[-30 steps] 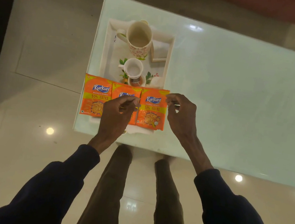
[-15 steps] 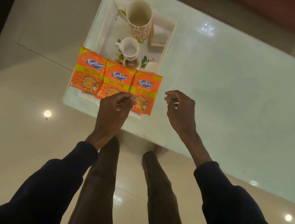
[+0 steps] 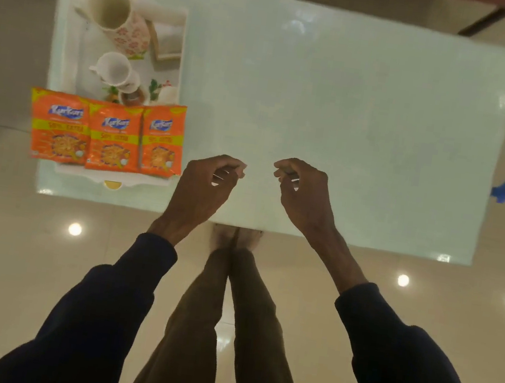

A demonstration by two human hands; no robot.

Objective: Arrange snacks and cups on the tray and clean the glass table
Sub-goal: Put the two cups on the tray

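Note:
A white tray [image 3: 75,36] sits at the left end of the pale glass table [image 3: 353,108]. On it stand a floral jug [image 3: 119,20], a white cup [image 3: 114,69] and a smaller cup [image 3: 133,97]. Three orange snack packets [image 3: 106,135] lie side by side across the tray's near end. My left hand [image 3: 205,184] and my right hand [image 3: 305,195] hover over the table's near edge, right of the tray, fingers loosely curled and holding nothing.
A folded white cloth or box [image 3: 168,40] lies at the tray's far right. A blue object [image 3: 502,190] sticks out past the table's right edge. A dark bar [image 3: 482,22] crosses the floor at the far right. My legs [image 3: 227,317] stand below the table.
Both hands have left the snack packets and moved right over bare glass. My view has swung right, so the tray now sits at the far left.

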